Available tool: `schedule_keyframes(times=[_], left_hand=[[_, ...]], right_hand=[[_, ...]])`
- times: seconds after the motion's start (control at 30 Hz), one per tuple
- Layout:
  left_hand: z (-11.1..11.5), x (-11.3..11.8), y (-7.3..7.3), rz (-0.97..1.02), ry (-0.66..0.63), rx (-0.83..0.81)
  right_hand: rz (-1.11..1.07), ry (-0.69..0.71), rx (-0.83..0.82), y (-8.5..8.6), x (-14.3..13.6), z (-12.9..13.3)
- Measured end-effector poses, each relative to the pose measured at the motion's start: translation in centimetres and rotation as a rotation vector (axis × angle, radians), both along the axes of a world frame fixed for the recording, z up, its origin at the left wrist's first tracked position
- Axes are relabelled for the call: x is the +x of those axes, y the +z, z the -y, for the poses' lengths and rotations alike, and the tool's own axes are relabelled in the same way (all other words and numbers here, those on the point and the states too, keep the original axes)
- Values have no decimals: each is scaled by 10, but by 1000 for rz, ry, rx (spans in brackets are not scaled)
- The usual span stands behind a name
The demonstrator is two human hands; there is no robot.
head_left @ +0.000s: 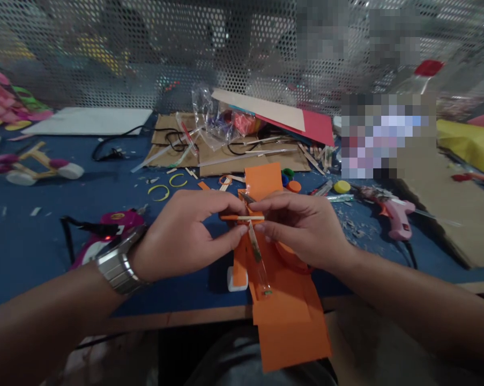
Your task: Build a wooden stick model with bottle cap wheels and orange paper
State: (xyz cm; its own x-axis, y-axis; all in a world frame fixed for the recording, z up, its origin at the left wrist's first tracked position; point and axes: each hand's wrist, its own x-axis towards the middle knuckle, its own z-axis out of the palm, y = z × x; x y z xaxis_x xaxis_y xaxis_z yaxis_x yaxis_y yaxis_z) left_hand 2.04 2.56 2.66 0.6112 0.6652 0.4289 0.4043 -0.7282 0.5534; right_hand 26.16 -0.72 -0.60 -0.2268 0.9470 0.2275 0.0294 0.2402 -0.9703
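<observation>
In front of me my left hand [197, 230] is closed in a pinch at the left side of a thin wooden stick [250, 218], part orange and part pale. My right hand [306, 222] pinches near the stick's right end, its fingertips partly hidden. Below the stick lies a folded piece of orange card [293, 343] that overhangs the table's front edge. A narrow clear strip [263, 276] with a greenish tip runs down over the card. A white wheel-like cap [237, 280] sits at the card's left side, under an orange strip.
A pink glue gun [398, 214] lies right, beside cardboard [434, 198]; a purple glue gun [123, 220] lies by my left wrist. Yellow rings [158, 192], bottle caps [342, 186], sticks and scraps are scattered about. A wheeled stick model [36, 166] stands left; perforated metal [165, 53] rises behind.
</observation>
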Motion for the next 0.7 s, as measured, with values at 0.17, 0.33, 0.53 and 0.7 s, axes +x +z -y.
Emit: schedule_keyframes(times=[0.17,0.33,0.53,0.7], left_hand=[[0,1,-1,9,-2,7],[-1,1,-3,-1,7,34],[0,1,-2,-13,28,58],[0,1,-3,-11,21,39]], right_hand=[[-34,-27,-60,3,-2,2],[-27,-56,-86,4,-3,2],[-31,-56,-64,2,-5,0],[-15,-63,-45,1,-8,1]])
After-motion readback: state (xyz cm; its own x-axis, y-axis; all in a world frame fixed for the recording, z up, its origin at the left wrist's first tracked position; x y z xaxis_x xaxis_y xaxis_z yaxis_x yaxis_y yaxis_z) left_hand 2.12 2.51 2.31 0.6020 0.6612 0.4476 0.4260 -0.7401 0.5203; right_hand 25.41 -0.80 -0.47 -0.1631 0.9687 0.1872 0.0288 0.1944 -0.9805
